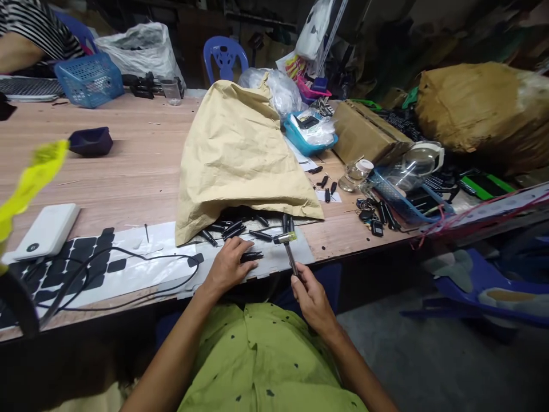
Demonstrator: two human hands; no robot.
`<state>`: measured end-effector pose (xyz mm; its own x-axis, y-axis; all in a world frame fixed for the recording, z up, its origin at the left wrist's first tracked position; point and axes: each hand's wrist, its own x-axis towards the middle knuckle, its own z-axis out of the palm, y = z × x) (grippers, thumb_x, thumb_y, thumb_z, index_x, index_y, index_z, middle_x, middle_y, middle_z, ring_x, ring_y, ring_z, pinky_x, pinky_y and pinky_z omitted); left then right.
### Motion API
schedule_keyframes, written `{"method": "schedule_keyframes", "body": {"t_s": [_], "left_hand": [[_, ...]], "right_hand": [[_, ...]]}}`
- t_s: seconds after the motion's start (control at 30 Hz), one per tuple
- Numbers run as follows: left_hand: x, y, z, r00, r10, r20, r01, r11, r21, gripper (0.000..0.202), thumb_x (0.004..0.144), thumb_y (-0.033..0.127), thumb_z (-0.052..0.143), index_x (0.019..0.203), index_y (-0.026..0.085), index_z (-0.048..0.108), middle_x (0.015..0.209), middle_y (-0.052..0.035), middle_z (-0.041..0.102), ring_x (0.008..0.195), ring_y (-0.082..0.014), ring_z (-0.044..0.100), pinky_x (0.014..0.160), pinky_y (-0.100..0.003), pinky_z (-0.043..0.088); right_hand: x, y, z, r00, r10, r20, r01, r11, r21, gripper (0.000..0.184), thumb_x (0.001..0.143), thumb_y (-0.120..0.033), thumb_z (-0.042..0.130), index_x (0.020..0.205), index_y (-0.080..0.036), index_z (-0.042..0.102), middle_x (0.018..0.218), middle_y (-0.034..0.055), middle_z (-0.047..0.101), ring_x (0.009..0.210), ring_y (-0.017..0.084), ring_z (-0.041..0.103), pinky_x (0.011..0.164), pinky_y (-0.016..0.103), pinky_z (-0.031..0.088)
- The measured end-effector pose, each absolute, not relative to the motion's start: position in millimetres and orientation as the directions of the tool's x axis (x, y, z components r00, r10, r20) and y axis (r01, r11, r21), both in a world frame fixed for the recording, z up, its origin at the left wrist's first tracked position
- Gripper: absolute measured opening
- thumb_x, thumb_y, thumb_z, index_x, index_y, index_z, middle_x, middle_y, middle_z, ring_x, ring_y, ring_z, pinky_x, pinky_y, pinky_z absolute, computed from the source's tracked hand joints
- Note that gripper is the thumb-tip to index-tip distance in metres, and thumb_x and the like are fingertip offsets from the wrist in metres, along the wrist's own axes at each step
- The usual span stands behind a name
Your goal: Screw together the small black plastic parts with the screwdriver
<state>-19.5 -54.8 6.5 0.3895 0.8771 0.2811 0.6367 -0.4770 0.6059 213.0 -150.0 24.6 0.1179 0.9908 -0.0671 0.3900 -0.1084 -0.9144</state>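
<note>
My right hand [312, 293] is wrapped round the handle of a small hammer [290, 252], whose head has a yellowish, see-through face. The hammer's head is raised over the front edge of the table. Just left of it, my left hand [229, 264] grips a short black tubular part [252, 257] lying on a pale sheet [274, 260]. Several similar black parts [234, 230] lie loose behind my hands, at the mouth of a large tan paper bag [240, 154]. Some of them are partly hidden under the bag's edge.
A white power bank [49, 229] with a black cable lies left, by a sheet of black stickers [86, 257]. A dark tray [91, 141] stands behind. Keys [372, 214], a glass jar [355, 174] and a blue basket [403, 194] crowd the right. A person in stripes sits far left.
</note>
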Motion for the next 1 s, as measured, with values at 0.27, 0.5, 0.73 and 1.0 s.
{"method": "schedule_keyframes", "body": {"t_s": [0.27, 0.5, 0.73, 1.0], "left_hand": [[-16.0, -53.4, 7.3, 0.339, 0.913, 0.228, 0.671, -0.404, 0.622, 0.012, 0.087, 0.028, 0.070, 0.098, 0.025, 0.074, 0.088, -0.0043, 0.066, 0.088, -0.0238, 0.060, 0.081, -0.039, 0.052], [1.3, -50.4, 10.8, 0.271, 0.950, 0.156, 0.730, -0.308, 0.610, 0.018, 0.085, 0.033, 0.075, 0.102, 0.028, 0.077, 0.089, -0.0027, 0.067, 0.088, -0.0225, 0.058, 0.082, -0.036, 0.047], [0.7, -51.5, 14.2, 0.258, 0.959, 0.116, 0.740, -0.274, 0.614, 0.015, 0.084, 0.031, 0.075, 0.099, 0.028, 0.078, 0.088, -0.0026, 0.067, 0.090, -0.0228, 0.058, 0.082, -0.035, 0.046], [3.1, -50.7, 16.2, 0.257, 0.962, 0.094, 0.731, -0.257, 0.631, 0.017, 0.083, 0.029, 0.074, 0.100, 0.028, 0.077, 0.091, -0.0026, 0.068, 0.094, -0.0233, 0.059, 0.083, -0.036, 0.045]], "right_hand": [[204.2, -155.8, 21.6, 0.055, 0.997, -0.059, 0.469, -0.078, -0.880, 0.034, 0.095, -0.041, 0.049, 0.122, -0.023, 0.060, 0.081, 0.0007, 0.066, 0.066, 0.015, 0.059, 0.066, 0.027, 0.052], [201.4, -150.6, 14.3, -0.001, 1.000, 0.003, 0.509, 0.003, -0.861, 0.052, 0.100, -0.036, 0.043, 0.149, -0.021, 0.049, 0.083, 0.0020, 0.068, 0.070, 0.015, 0.064, 0.070, 0.027, 0.056], [192.7, -146.8, 18.9, -0.048, 0.992, 0.113, 0.566, 0.120, -0.815, 0.049, 0.101, -0.034, 0.042, 0.146, -0.021, 0.056, 0.106, 0.0088, 0.074, 0.095, 0.021, 0.070, 0.091, 0.036, 0.059], [192.1, -145.7, 27.7, -0.054, 0.993, 0.101, 0.566, 0.114, -0.817, 0.049, 0.101, -0.031, 0.042, 0.147, -0.020, 0.055, 0.107, 0.0077, 0.076, 0.098, 0.020, 0.072, 0.095, 0.036, 0.060]]}}
